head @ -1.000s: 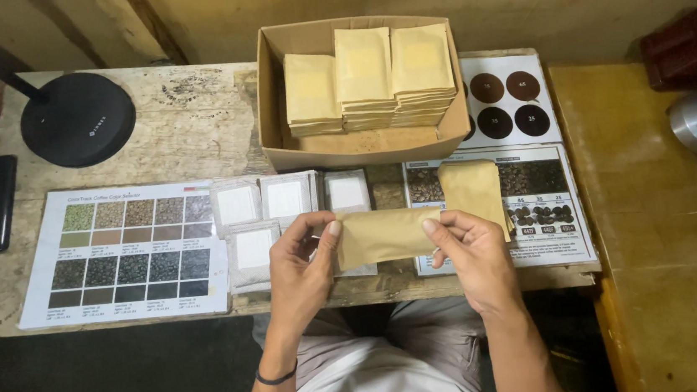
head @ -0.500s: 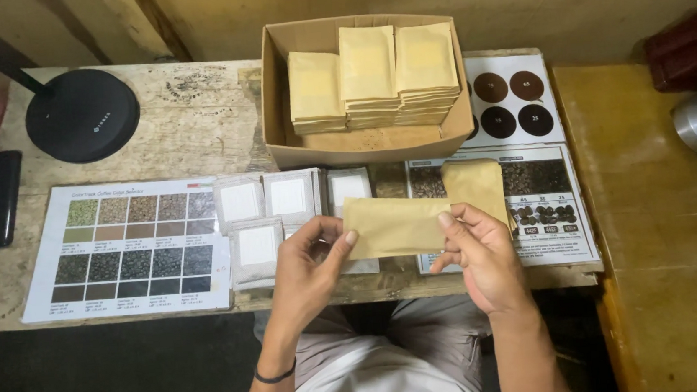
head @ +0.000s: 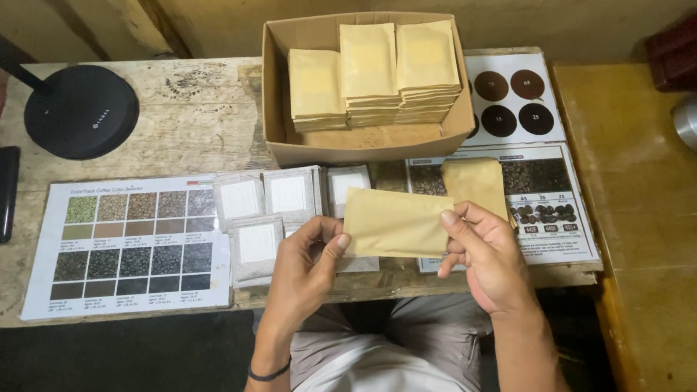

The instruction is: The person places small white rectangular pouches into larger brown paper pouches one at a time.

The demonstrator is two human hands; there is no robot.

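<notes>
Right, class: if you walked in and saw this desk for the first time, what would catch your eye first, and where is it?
First, the tan paper pouch held up at the desk's front edge, pinched between the left hand and the right hand. Behind it, a cardboard box holds three stacks of similar pouches. To the left lies a colour chart of square swatches.

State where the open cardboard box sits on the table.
In the head view, the cardboard box sits at the table's far middle, beside the black round lamp base on its left.
</notes>
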